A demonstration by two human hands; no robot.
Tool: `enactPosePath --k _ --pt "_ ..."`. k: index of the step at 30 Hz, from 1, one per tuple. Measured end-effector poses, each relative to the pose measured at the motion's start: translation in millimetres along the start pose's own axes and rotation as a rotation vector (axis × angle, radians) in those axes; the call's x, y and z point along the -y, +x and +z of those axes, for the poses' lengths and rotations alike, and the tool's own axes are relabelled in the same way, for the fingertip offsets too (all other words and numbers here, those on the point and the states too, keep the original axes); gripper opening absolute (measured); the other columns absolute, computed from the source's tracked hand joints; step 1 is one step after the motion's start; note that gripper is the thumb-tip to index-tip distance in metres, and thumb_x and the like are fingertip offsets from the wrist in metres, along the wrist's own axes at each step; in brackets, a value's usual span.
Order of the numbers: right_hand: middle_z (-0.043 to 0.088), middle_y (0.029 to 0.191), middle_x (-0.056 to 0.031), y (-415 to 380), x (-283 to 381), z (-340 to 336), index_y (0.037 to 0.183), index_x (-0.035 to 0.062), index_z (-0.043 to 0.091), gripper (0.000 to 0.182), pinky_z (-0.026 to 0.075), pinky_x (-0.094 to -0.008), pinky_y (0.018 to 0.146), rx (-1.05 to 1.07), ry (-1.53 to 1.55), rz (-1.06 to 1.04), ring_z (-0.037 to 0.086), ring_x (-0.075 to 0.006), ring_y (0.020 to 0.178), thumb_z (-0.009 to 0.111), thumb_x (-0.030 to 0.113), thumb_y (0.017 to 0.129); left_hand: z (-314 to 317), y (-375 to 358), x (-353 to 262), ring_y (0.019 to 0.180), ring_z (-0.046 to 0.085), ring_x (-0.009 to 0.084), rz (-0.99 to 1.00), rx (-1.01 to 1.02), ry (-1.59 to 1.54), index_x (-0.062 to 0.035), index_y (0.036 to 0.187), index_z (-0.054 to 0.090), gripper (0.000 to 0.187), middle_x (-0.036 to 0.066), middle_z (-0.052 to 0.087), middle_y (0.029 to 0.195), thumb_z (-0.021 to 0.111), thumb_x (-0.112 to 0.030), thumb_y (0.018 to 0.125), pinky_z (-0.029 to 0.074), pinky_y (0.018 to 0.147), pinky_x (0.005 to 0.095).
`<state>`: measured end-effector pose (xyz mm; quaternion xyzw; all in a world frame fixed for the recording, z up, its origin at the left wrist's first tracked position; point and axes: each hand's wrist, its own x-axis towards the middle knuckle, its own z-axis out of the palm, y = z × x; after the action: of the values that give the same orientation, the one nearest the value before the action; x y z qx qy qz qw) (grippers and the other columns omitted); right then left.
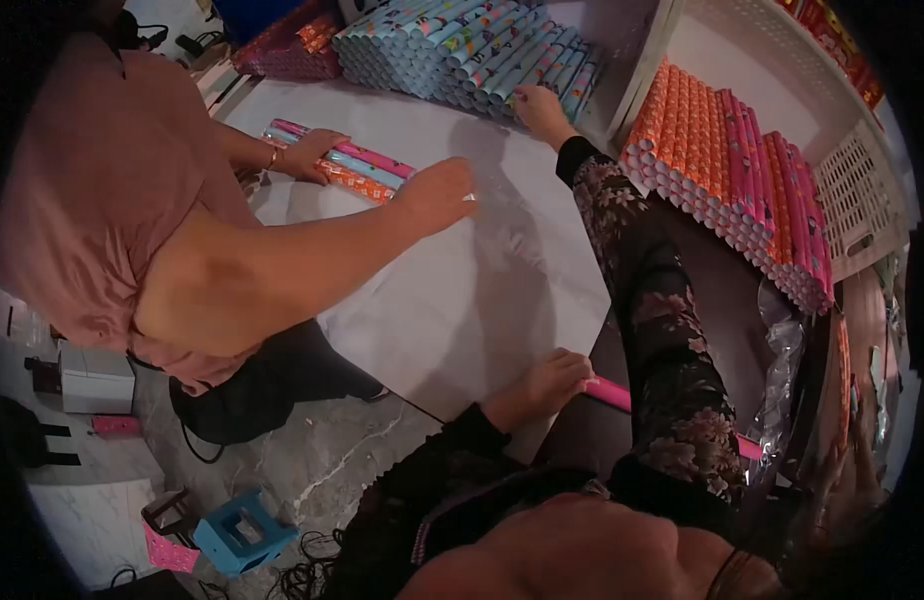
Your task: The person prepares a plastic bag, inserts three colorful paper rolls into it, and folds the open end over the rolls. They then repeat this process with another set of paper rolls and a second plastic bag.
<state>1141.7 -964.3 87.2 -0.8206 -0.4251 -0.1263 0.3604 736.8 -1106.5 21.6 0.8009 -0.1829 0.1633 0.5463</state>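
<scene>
Pink roll (610, 392) at near corner of tabletop (432, 325); left hand's (544, 388) fingers clamped round one end, light grip best against dents. Right hand (546, 116) at blue rolls (432, 50), far edge; cannot tell whether fingers close; straight pull should spare stack.

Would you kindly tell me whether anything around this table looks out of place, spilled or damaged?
I see nothing spilled or plainly damaged. The untidiest spot is on the floor: black cords lie in a loose tangle near the blue plastic object, looking messy against the light-blue rolls stacked neatly on the table.
</scene>
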Motion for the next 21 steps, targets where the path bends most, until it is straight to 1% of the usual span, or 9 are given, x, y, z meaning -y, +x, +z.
enactPosePath --k 1,3,6,8,10,14,15,17,21 --pt "0.067 0.096 -0.0253 4 0 15 0.112 -0.0029 0.066 0.035 0.051 -0.0444 0.081 -0.093 -0.074 -0.044 0.065 -0.0384 0.091 0.064 0.017 0.083 -1 1 -1 0.095 0.058 0.0315 -0.004 0.026 0.052 -0.0061 0.096 0.057 0.013 0.011 0.061 0.1 0.064 -0.002 0.086 0.045 0.083 0.0411" --pt "0.066 0.095 -0.0276 13 9 28 0.113 -0.0023 0.065 0.035 0.05 -0.045 0.082 0.004 -0.156 0.012 0.064 -0.0401 0.091 0.06 0.014 0.083 -5 4 -1 0.091 0.058 0.0306 0.111 -0.009 0.094 -0.0062 0.093 0.057 0.015 0.008 0.06 0.098 0.064 0.0 0.081 0.047 0.081 0.0406" --pt "0.067 0.085 -0.0258 21 15 47 0.105 -0.0009 0.066 0.028 0.051 -0.0467 0.074 -0.254 -0.401 -0.142 0.063 -0.0424 0.084 0.057 0.011 0.082 -5 0 -2 0.092 0.058 0.0295 -0.011 0.044 0.033 -0.0058 0.094 0.057 0.013 0.009 0.059 0.098 0.063 -0.002 0.083 0.047 0.081 0.0406" --pt "0.068 0.087 -0.0193 23 20 48 0.097 0.0013 0.066 0.017 0.048 -0.0489 0.08 0.0 -0.511 -0.034 0.062 -0.0388 0.09 0.059 0.011 0.084 -4 1 2 0.092 0.058 0.0295 0.058 0.033 0.043 -0.0057 0.094 0.057 0.013 0.008 0.059 0.098 0.064 -0.002 0.083 0.047 0.081 0.0406" --pt "0.068 0.086 -0.0179 23 27 45 0.094 0.0017 0.065 0.015 0.048 -0.0472 0.08 0.024 -0.549 -0.031 0.063 -0.0372 0.09 0.059 0.012 0.085 -4 0 3 0.092 0.058 0.0295 0.127 0.017 0.054 -0.0057 0.095 0.057 0.014 0.008 0.059 0.099 0.064 -0.003 0.083 0.048 0.081 0.0405" --pt "0.069 0.085 -0.0152 30 27 51 0.092 0.0029 0.064 0.013 0.05 -0.0456 0.076 0.101 -0.647 -0.011 0.064 -0.0345 0.089 0.06 0.013 0.085 -13 3 -11 0.094 0.057 0.0315 0.042 0.065 0.075 -0.0047 0.093 0.055 0.012 0.009 0.059 0.101 0.063 -0.003 0.084 0.047 0.084 0.0401" --pt "0.069 0.085 -0.0152 31 27 51 0.092 0.0029 0.064 0.013 0.05 -0.0456 0.076 0.097 -0.645 -0.011 0.064 -0.0345 0.089 0.06 0.013 0.085 -17 3 -13 0.095 0.057 0.0322 -0.029 0.119 0.064 -0.0044 0.093 0.055 0.011 0.01 0.059 0.102 0.063 -0.004 0.085 0.047 0.085 0.0397" --pt "0.068 0.074 -0.0176 32 21 53 0.091 0.001 0.061 0.012 0.053 -0.042 0.058 0.008 -0.657 -0.089 0.066 -0.0351 0.082 0.058 0.012 0.086 -13 0 -7 0.096 0.056 0.0324 -0.005 0.133 0.075 -0.0042 0.093 0.054 0.01 0.011 0.059 0.102 0.062 -0.004 0.086 0.047 0.085 0.0395" --pt "0.068 0.074 -0.0175 34 12 62 0.1 -0.0006 0.061 0.019 0.054 -0.0433 0.061 -0.008 -0.742 -0.069 0.065 -0.0346 0.082 0.057 0.014 0.088 -12 -3 -7 0.098 0.055 0.0321 -0.015 0.112 0.046 -0.0042 0.094 0.054 0.009 0.011 0.059 0.102 0.059 -0.005 0.087 0.046 0.086 0.0394"
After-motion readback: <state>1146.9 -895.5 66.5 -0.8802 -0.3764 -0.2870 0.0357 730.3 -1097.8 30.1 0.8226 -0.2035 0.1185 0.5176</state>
